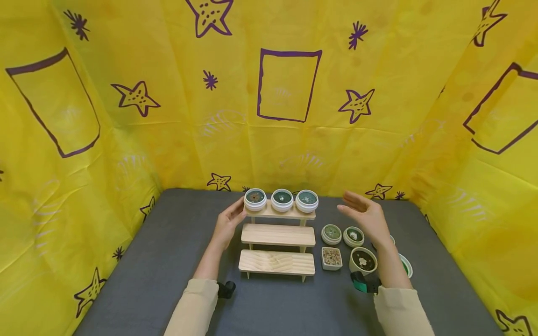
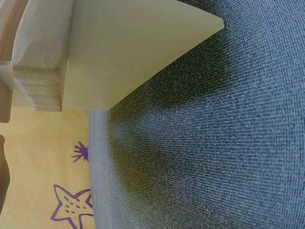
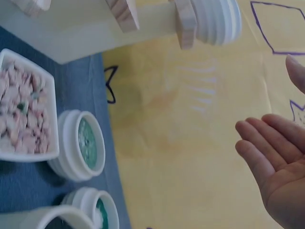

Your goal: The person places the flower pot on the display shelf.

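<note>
A three-step light wooden stand (image 1: 278,234) holds three small white ribbed pots on its top step: a left pot (image 1: 255,199), a middle pot (image 1: 282,200) and a right pot (image 1: 307,201). Their tops look dark green or grey-green. My left hand (image 1: 229,223) is at the left end of the top step, its fingertips beside the left pot; whether they touch it cannot be told. In the right wrist view, my right hand (image 3: 281,162) is empty, fingers extended and thumb apart. It hovers right of the stand, above several other pots.
Right of the stand are two small green-topped pots (image 1: 331,234) (image 1: 353,236), a square dish (image 1: 331,258) of pinkish chips and a larger dark-filled cup (image 1: 363,261). More pots (image 1: 405,266) are partly hidden by my right forearm. Yellow patterned cloth (image 1: 290,154) hangs around the grey table (image 1: 168,261).
</note>
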The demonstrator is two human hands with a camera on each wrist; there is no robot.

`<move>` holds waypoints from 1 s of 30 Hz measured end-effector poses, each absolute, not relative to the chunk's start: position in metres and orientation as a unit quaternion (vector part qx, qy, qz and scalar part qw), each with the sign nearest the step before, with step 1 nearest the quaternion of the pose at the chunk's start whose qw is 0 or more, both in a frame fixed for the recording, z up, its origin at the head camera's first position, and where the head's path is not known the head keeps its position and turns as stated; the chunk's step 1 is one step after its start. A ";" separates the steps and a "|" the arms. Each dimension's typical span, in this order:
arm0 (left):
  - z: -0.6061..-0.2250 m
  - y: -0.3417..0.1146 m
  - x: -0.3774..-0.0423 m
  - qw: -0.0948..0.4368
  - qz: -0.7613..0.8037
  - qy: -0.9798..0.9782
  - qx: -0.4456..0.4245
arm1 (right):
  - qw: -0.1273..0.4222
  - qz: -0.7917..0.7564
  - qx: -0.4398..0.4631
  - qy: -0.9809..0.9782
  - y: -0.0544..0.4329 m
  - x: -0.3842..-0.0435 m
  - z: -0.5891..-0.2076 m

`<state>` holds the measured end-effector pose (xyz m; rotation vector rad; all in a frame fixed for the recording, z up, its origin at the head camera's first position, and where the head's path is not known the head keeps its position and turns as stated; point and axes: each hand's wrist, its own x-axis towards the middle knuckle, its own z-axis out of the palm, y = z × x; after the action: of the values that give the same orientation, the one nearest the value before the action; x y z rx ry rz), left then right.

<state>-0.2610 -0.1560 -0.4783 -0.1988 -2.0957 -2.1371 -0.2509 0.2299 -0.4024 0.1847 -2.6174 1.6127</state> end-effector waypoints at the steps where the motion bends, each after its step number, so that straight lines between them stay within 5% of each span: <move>1: -0.478 -0.156 -0.261 0.072 -0.711 -0.696 -0.066 | 0.032 0.525 0.057 -0.849 0.232 -0.249 -0.402; 30: -0.478 -0.157 -0.261 0.059 -0.726 -0.682 -0.066 | 0.110 0.656 -0.048 -0.745 0.321 -0.204 -0.443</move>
<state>-0.2612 -0.1570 -0.4778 -0.1985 -2.0668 -2.1989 -0.2040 0.3210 -0.4429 -0.1399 -2.1901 1.9291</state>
